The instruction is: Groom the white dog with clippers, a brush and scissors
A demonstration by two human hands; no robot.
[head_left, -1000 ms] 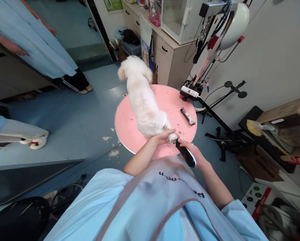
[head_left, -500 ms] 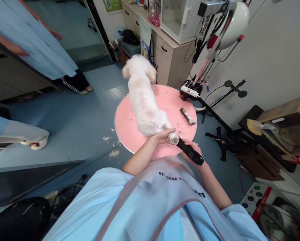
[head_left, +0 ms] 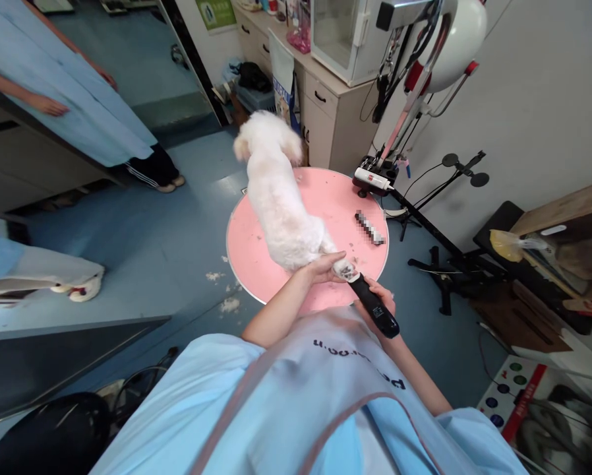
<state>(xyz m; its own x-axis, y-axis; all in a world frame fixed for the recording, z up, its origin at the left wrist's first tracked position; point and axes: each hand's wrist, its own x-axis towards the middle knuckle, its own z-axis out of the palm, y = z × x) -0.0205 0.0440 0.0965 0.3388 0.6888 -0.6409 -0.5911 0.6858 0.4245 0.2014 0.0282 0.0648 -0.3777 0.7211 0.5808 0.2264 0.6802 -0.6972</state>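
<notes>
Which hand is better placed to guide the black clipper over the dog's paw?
Probably the right hand: it holds the black clipper, whose pale tip is at the paw. The left hand is occupied holding that paw.

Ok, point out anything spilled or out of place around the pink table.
Pale clumps, apparently hair, lie loose on the floor to the left of the pink table; they look like litter there, perhaps from the white dog. Small bits also dot the tabletop. Nothing looks clearly damaged.
</notes>
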